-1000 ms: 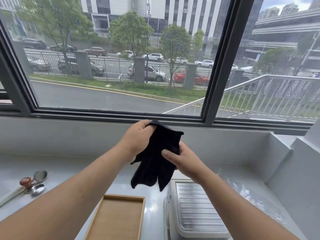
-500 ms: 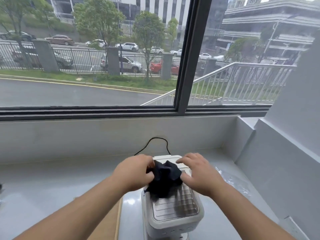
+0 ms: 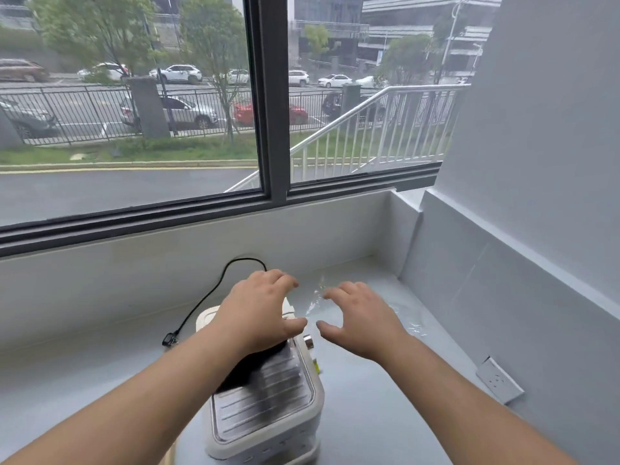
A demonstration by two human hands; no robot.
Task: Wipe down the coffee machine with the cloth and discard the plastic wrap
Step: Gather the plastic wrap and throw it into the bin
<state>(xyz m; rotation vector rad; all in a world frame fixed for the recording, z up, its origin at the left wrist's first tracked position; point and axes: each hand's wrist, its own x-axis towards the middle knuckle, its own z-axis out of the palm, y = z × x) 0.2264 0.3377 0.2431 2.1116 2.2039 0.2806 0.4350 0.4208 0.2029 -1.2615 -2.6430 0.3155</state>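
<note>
Worktop (image 3: 67, 380), glossy grey, bears coffee machine (image 3: 268, 414) beneath window (image 3: 134, 129); socket (image 3: 499, 380) on wall (image 3: 536, 196).

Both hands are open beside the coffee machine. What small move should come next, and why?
Probably close both hands on the plastic wrap, which lies crumpled on the counter right of the coffee machine. The left hand and right hand are spread open beside it and hold nothing; the cloth rests on the machine's top.
</note>
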